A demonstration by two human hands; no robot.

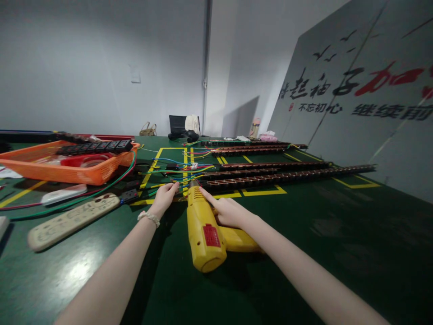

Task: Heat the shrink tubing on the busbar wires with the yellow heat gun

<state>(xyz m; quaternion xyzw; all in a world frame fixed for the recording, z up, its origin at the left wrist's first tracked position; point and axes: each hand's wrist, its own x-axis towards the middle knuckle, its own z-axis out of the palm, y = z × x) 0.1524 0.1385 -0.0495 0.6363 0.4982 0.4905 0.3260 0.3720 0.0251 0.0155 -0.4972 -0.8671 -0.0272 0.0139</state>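
A yellow heat gun (202, 225) lies across the middle of the green table, its nozzle pointing away toward a bundle of thin colored wires (184, 178). My right hand (227, 210) is closed round the gun near the top of its handle, with the index finger stretched along the barrel. Left of the nozzle, my left hand (166, 196) is closed in a pinch at the wires; what lies between its fingertips is too small to make out. Long dark strips with copper-colored lines (270, 178) extend right from the wires.
An orange basket (91, 174) holding dark parts stands at the left. Nearer are a beige power strip (74, 221) and a white object (64, 194), with green and red cables between. Yellow tape (265, 192) marks the table. A chair (177, 124) stands beyond the far edge.
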